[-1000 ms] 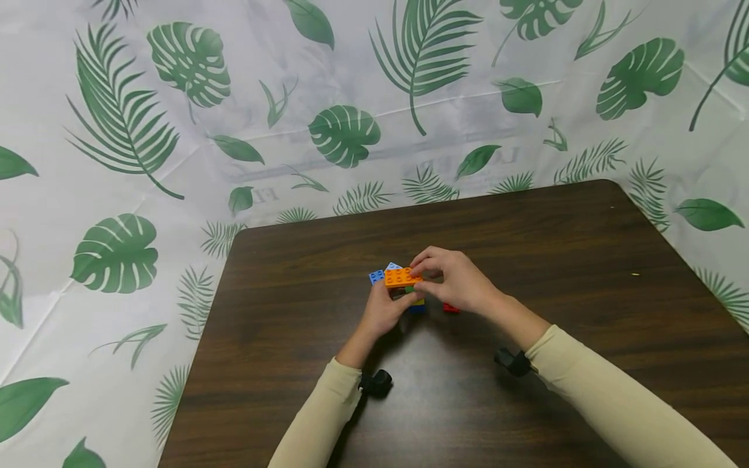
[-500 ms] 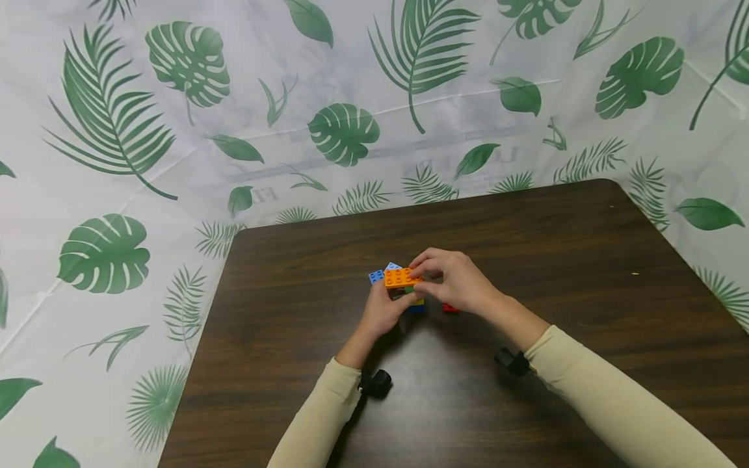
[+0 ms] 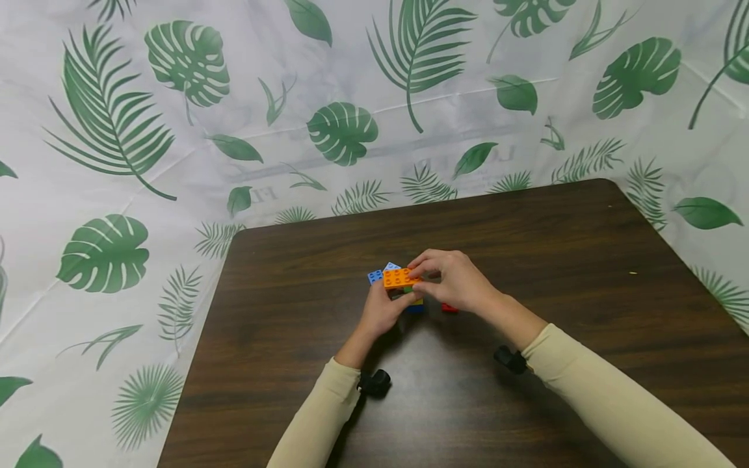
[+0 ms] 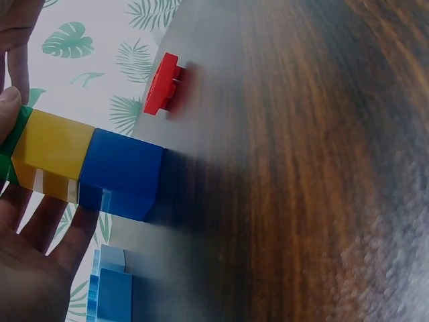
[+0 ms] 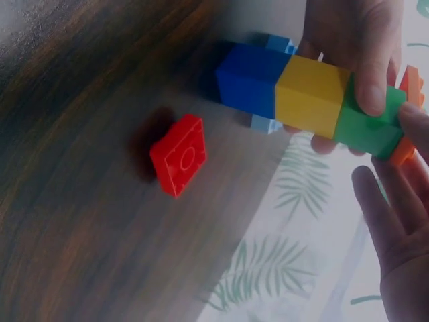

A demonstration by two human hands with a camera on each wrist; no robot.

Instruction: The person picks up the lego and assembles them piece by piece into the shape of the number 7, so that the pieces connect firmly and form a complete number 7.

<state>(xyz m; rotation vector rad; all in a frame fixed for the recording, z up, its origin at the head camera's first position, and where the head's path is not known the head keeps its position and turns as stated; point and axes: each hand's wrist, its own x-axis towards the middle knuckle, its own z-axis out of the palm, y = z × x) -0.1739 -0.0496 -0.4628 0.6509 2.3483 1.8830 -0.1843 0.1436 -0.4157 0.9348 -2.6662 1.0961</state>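
Observation:
A stack of toy building bricks stands on the table, with a dark blue brick (image 4: 120, 174) at the bottom, a yellow brick (image 5: 311, 94) over it and a green brick (image 5: 365, 137) higher up. My left hand (image 3: 383, 311) grips this stack, its thumb on the green brick and fingers along the far side. Across the top lies a longer orange brick (image 3: 398, 278) with its studs up. My right hand (image 3: 459, 279) pinches the right end of the orange brick between thumb and fingers. Part of the stack is hidden behind the left hand in the head view.
Right of the stack, a red brick (image 5: 179, 155) lies with its hollow underside up. Behind and left are a blue brick (image 3: 376, 277) and a light blue brick (image 3: 392, 266). The dark wooden table (image 3: 526, 234) meets a leaf-patterned sheet (image 3: 251, 97) at the back.

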